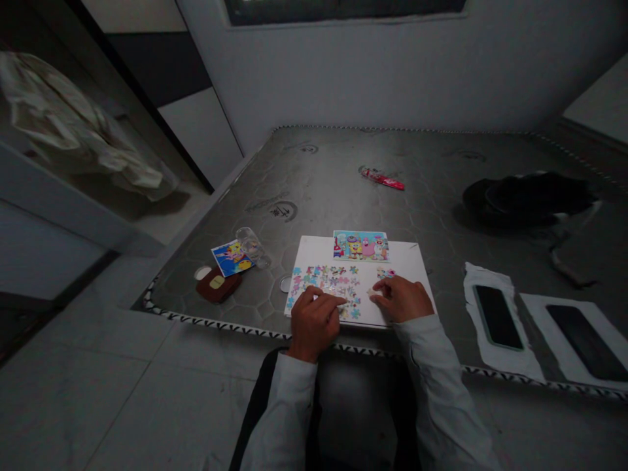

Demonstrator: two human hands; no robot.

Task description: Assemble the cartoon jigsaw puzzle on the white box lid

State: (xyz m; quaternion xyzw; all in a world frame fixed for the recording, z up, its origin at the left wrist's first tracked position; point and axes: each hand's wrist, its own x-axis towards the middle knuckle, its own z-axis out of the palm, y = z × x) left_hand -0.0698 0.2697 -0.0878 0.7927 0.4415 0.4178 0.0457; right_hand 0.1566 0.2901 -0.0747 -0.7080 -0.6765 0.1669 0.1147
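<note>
Your left grip [314, 324] and right grip [402, 298] rest low on a white rectangular puzzle board [314, 252], fingers pointing toward each other. Neither is clearly closed, and you cannot tell whether either pinches a piece. A loose cluster of small multicoloured jigsaw pieces [326, 284] lies directly under and ahead of your left grip, its forefinger stretched over the cluster's lower part. A smaller group of pink and teal jigsaw pieces [385, 273] sits just ahead of your right fingertips. A bright cartoon picture card [360, 246] lies along the board's far edge.

All of this is on a grey hexagon-patterned mattress [324, 176] with a black-and-white zigzag border. Left of the board, a clear glass tumbler [252, 247] lies tilted on its side, touching a small yellow-and-blue cartoon card [233, 258]; you cannot tell whether anything is inside. Just below them is a closed brown leather pouch [218, 284] with a gold tag. Farther right, two black smartphones [498, 317] lie on white paper sheets [490, 356].
</note>
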